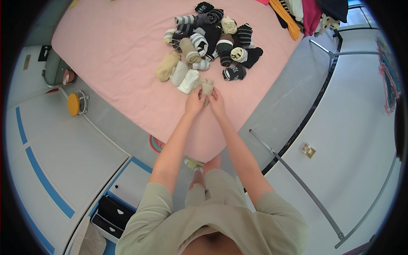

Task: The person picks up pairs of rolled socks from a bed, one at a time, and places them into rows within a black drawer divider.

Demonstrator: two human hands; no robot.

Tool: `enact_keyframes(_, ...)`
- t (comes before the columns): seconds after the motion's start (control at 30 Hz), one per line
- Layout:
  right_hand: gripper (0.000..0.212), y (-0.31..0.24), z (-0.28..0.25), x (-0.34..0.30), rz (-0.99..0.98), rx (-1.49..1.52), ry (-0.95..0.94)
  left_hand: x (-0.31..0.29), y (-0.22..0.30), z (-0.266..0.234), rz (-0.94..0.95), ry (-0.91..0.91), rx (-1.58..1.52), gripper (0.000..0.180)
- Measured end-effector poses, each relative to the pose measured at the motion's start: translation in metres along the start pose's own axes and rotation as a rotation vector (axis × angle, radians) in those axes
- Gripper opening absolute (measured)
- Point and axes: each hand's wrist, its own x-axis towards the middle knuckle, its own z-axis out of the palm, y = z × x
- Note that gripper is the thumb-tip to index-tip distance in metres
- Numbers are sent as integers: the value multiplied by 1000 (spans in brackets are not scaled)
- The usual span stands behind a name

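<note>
Both my arms reach forward over a pink-covered bed (114, 72). Between my hands is a beige sock (207, 88), partly folded over itself. My left hand (195, 102) pinches its left side, and my right hand (216, 101) grips the right side. The fingers of both hands are closed on the fabric. Just beyond lies a heap of rolled socks: a white one (189, 81), a light grey one (179, 72), a tan one (168, 66) and a black one with pale lettering (234, 72) are nearest. Striped, brown and dark rolls (208, 36) are piled behind them.
Clothes (293, 17) lie at the bed's far right corner. A metal rack (297, 182) stands along the right wall, with pink hangers (386, 89) farther up. To the left are a yellow-topped round stool (74, 104), a white cabinet (127, 178) and black boxes (114, 211).
</note>
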Motion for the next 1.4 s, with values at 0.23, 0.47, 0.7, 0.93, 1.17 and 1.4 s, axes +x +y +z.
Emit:
enact_keyframes(0.23, 52, -17, 0, -41, -147, -207, -12, -26, -11, 9, -9, 27, -219, 38)
enact_keyframes(0.47, 57, -59, 3, -67, -143, -178, -144, -52, -3, -12, -27, 22, -723, 37)
enact_keyframes(0.7, 58, -127, 22, -92, -53, 88, -411, -88, 32, -74, -231, -87, -954, 37)
enact_keyframes(0.93, 58, -144, 57, -123, 25, 84, -475, -138, 52, -118, -168, 49, -1068, 37)
enact_keyframes(1.17, 64, -161, 104, -162, 90, 112, -724, -201, 42, -161, -110, 306, -1067, 36)
enact_keyframes(1.4, 65, -165, 144, -209, 172, 34, -882, -262, 28, -181, -70, 625, -1008, 35)
